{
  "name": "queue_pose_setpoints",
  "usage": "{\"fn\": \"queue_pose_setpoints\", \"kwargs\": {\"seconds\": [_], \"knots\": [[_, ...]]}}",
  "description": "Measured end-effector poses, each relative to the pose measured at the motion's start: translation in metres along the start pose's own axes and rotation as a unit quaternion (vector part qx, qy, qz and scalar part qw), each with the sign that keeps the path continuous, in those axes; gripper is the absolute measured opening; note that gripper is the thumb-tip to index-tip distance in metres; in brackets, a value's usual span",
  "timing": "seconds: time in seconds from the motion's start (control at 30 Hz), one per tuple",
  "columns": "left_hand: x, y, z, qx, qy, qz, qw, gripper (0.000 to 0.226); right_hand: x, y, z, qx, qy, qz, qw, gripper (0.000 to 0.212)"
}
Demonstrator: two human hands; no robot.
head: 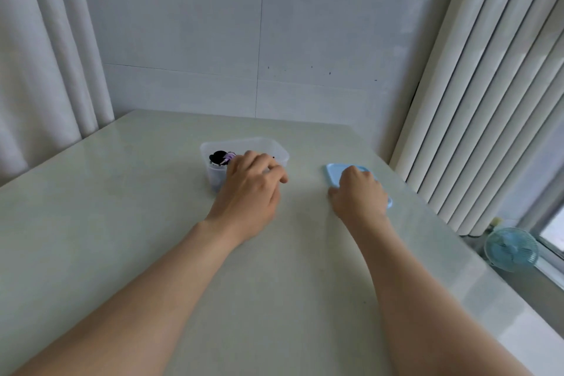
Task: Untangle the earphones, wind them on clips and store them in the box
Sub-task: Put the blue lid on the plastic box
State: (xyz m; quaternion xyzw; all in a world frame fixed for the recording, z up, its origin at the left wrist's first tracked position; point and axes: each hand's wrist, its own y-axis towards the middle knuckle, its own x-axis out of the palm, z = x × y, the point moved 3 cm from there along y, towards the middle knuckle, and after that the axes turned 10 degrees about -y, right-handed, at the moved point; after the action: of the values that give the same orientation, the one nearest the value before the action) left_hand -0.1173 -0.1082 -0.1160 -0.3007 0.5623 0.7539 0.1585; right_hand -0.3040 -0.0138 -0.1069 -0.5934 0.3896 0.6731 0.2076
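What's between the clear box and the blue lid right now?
Only bare table lies between the clear box and the blue lid, per the head view.
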Motion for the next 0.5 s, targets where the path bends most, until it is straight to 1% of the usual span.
{"fn": "queue_pose_setpoints", "kwargs": {"seconds": [0.03, 0.07, 0.13, 0.2, 0.27, 0.3, 0.33, 0.4, 0.5], "knots": [[-0.004, 0.001, -0.002, -0.015, 0.012, 0.018, 1.000, 0.024, -0.004, -0.004, -0.005, -0.030, -0.020, 0.004, 0.999, 0.016], [-0.009, 0.002, -0.006, -0.034, 0.026, 0.037, 0.998, 0.026, -0.009, -0.008, -0.011, -0.061, -0.045, 0.008, 0.997, 0.017], [-0.016, 0.001, -0.016, -0.087, 0.063, 0.068, 0.992, 0.031, -0.014, -0.014, -0.021, -0.113, -0.085, 0.015, 0.990, 0.025], [-0.018, -0.004, -0.028, -0.153, 0.089, 0.071, 0.982, 0.033, -0.018, -0.020, -0.029, -0.142, -0.104, 0.029, 0.984, 0.025], [-0.018, -0.011, -0.040, -0.195, 0.094, 0.064, 0.974, 0.018, -0.025, -0.024, -0.031, -0.134, -0.101, 0.058, 0.984, 0.024], [-0.017, -0.014, -0.045, -0.198, 0.085, 0.062, 0.975, 0.010, -0.030, -0.024, -0.031, -0.119, -0.094, 0.080, 0.985, 0.025], [-0.015, -0.015, -0.049, -0.192, 0.065, 0.059, 0.977, 0.008, -0.034, -0.024, -0.031, -0.105, -0.079, 0.103, 0.986, 0.024], [-0.013, -0.017, -0.056, -0.178, 0.029, 0.050, 0.982, 0.011, -0.041, -0.023, -0.033, -0.075, -0.025, 0.143, 0.987, 0.019], [-0.015, -0.017, -0.061, -0.171, 0.008, 0.049, 0.984, 0.015, -0.043, -0.024, -0.036, -0.041, 0.031, 0.167, 0.985, 0.015]]}}
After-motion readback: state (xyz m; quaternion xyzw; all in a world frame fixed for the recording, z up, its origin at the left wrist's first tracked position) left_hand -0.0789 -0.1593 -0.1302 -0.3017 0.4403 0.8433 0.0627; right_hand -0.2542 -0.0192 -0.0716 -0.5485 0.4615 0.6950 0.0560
